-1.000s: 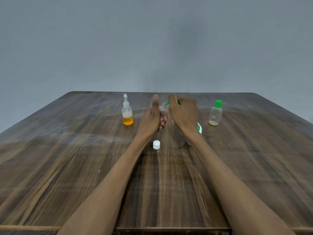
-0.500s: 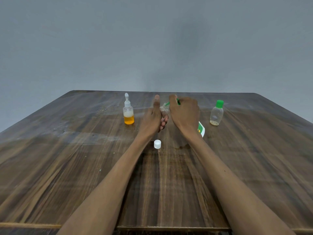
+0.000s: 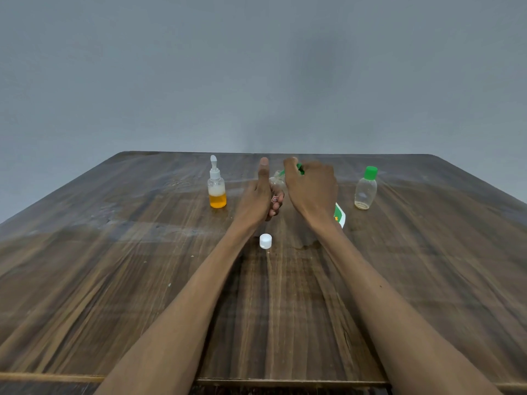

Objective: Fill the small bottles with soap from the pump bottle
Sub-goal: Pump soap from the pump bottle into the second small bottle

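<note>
While the left hand (image 3: 263, 195) grips a small clear bottle (image 3: 276, 182) and the right hand (image 3: 310, 189) curls over the green-topped pump bottle (image 3: 339, 215), soap could miss the narrow mouth if either tilts. Beside the clear bottle, a white cap (image 3: 265, 241) sits loose; the counter (image 3: 114, 280) offers broad room leftward.

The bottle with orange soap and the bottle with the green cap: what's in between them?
In the head view, both hands: the left hand holds a small clear bottle, and the right hand is on the green pump.
</note>
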